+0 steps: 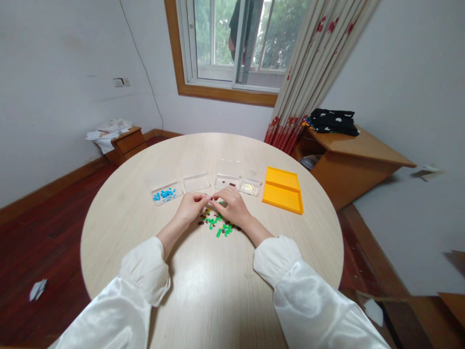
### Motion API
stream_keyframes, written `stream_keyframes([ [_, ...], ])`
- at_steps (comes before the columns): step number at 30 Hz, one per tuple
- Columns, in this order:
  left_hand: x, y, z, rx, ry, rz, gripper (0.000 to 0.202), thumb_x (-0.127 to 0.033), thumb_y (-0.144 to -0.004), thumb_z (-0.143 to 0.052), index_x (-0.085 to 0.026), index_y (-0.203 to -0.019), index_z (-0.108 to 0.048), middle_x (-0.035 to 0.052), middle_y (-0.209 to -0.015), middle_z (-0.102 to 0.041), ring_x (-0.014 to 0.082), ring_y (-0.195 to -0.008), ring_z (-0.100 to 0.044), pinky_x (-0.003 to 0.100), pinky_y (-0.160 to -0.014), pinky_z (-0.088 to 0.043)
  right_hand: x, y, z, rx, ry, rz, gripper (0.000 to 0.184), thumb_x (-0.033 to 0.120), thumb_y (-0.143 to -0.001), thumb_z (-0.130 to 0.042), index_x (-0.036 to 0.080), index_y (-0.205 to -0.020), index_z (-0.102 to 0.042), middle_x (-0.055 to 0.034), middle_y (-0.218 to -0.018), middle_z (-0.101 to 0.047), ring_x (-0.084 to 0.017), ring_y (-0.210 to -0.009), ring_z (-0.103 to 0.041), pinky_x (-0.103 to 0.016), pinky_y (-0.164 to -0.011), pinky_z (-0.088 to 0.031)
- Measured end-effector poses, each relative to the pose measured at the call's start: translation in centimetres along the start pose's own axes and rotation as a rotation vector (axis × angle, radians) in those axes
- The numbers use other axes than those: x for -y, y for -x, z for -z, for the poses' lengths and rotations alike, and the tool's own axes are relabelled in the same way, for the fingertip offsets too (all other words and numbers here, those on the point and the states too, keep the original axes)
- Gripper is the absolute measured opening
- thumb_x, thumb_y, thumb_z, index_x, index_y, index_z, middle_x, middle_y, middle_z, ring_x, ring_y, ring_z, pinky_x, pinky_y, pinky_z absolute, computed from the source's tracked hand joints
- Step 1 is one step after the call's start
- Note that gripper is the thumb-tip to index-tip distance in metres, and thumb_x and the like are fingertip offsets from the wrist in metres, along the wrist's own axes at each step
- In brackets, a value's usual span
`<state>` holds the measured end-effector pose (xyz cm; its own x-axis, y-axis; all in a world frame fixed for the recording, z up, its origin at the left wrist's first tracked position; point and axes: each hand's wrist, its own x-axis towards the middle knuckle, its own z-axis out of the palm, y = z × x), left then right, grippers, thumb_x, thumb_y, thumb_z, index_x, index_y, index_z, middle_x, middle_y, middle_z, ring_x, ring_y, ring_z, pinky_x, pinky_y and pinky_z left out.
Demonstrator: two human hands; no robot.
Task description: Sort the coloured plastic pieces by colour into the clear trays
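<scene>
Both hands meet at the fingertips over the table. The left hand and the right hand are curled closed, and they seem to pinch one small piece between them, though it is too tiny to be sure of its colour.

Just under and nearer than the hands lies a loose heap of green and dark pieces, which remains unsorted. Beyond the left hand stands a clear tray with blue pieces. Next to it, beyond the meeting fingertips, is a bare clear tray. Beyond the right hand, a third clear tray holds only a few dark pieces, and a fourth holds pale yellow ones. Further out on the right hand's side sits an orange tray with nothing in it. By this lie, I judge the sorting partway: blue and yellow look finished, dark barely begun, green not started.

The table is round, of pale wood grain. Past it are a window, a flowered curtain, white walls and a dark wooden floor, with a low cabinet carrying black cloth to the right.
</scene>
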<state>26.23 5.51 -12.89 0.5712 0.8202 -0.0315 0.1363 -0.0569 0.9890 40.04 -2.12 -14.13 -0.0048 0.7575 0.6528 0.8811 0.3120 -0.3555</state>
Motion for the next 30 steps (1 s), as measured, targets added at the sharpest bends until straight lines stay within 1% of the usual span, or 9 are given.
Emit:
stream_keyframes([
  [4, -0.2, 0.1, 0.0, -0.016, -0.039, 0.008, 0.031, -0.042, -0.062, -0.067, -0.011, -0.067, -0.068, -0.0037, -0.044, -0.049, 0.0065, -0.042, -0.035, 0.020, -0.043, -0.026, 0.3, 0.0, 0.1, 0.022, 0.002, -0.011, 0.014, 0.024, -0.087, -0.052, 0.021, -0.084, -0.065, -0.0032, -0.082, -0.069, -0.018, -0.080, -0.057, -0.033, -0.077, -0.037],
  [7, -0.5, 0.2, 0.0, -0.034, -0.054, -0.003, 0.031, -0.042, -0.061, -0.067, -0.011, -0.064, -0.067, -0.0031, -0.046, -0.051, 0.0068, -0.042, -0.037, 0.020, -0.044, -0.026, 0.3, -0.1, 0.0, 0.011, 0.007, 0.000, 0.015, 0.024, -0.086, -0.051, 0.020, -0.084, -0.065, -0.0037, -0.081, -0.069, -0.018, -0.080, -0.057, -0.034, -0.077, -0.039],
  [10, -0.6, 0.4, 0.0, -0.065, -0.064, 0.003, 0.032, -0.044, -0.064, -0.065, -0.012, -0.062, -0.064, -0.0025, -0.044, -0.051, 0.0075, -0.041, -0.039, 0.020, -0.043, -0.028, -0.2, 0.0, -0.1, -0.014, 0.009, -0.042, 0.015, 0.023, -0.085, -0.051, 0.020, -0.084, -0.065, -0.0038, -0.081, -0.068, -0.018, -0.080, -0.058, -0.034, -0.078, -0.040],
  [14, -0.8, 0.6, 0.0, -0.052, -0.056, 0.057, 0.034, -0.047, -0.067, -0.061, -0.013, -0.062, -0.060, -0.0044, -0.037, -0.044, 0.0078, -0.035, -0.036, 0.020, -0.040, -0.027, -1.6, 0.2, -0.1, -0.132, -0.019, -0.219, 0.015, 0.021, -0.081, -0.051, 0.020, -0.083, -0.066, -0.0042, -0.079, -0.067, -0.018, -0.078, -0.058, -0.033, -0.076, -0.044],
  [18, -0.9, 0.8, 0.1, -0.037, -0.055, 0.066, 0.031, -0.044, -0.068, -0.061, -0.014, -0.061, -0.059, -0.0041, -0.037, -0.044, 0.0079, -0.035, -0.036, 0.020, -0.040, -0.028, -3.3, 0.2, 0.0, -0.292, -0.052, -0.432, 0.016, 0.022, -0.078, -0.052, 0.018, -0.082, -0.066, -0.0045, -0.077, -0.067, -0.018, -0.074, -0.060, -0.032, -0.074, -0.047],
  [21, -0.9, 0.8, 0.1, -0.033, -0.056, 0.064, 0.031, -0.044, -0.068, -0.061, -0.013, -0.062, -0.059, -0.0038, -0.038, -0.045, 0.0080, -0.036, -0.037, 0.020, -0.041, -0.027, -4.2, 0.3, -0.1, -0.356, -0.073, -0.531, 0.018, 0.024, -0.077, -0.053, 0.017, -0.086, -0.067, -0.0064, -0.080, -0.069, -0.019, -0.076, -0.062, -0.033, -0.075, -0.048],
  [24, -0.6, 0.7, 0.2, -0.034, -0.070, 0.050, 0.033, -0.045, -0.067, -0.061, -0.013, -0.061, -0.060, -0.0033, -0.039, -0.046, 0.0080, -0.037, -0.038, 0.021, -0.042, -0.027, -4.7, 0.4, -0.3, -0.380, -0.094, -0.544, 0.026, 0.024, -0.078, -0.052, 0.016, -0.098, -0.066, -0.0086, -0.088, -0.070, -0.020, -0.083, -0.063, -0.035, -0.080, -0.048],
  [26, -0.4, 0.5, 0.3, -0.041, -0.093, 0.025, 0.032, -0.045, -0.067, -0.062, -0.013, -0.061, -0.062, -0.0019, -0.043, -0.050, 0.0085, -0.039, -0.040, 0.021, -0.044, -0.028, -4.8, 0.5, -0.4, -0.383, -0.110, -0.539, 0.030, 0.024, -0.079, -0.051, 0.016, -0.104, -0.065, -0.0092, -0.092, -0.071, -0.020, -0.086, -0.064, -0.036, -0.081, -0.048],
  [30, 0.2, 0.2, 0.3, -0.010, -0.213, -0.063, 0.025, -0.036, -0.069, -0.061, -0.012, -0.063, -0.066, 0.0011, -0.053, -0.058, 0.0101, -0.047, -0.045, 0.023, -0.048, -0.031, -4.6, 0.5, -0.4, -0.366, -0.118, -0.526, 0.031, 0.022, -0.080, -0.049, 0.017, -0.106, -0.065, -0.0082, -0.092, -0.071, -0.019, -0.087, -0.064, -0.036, -0.082, -0.048],
])
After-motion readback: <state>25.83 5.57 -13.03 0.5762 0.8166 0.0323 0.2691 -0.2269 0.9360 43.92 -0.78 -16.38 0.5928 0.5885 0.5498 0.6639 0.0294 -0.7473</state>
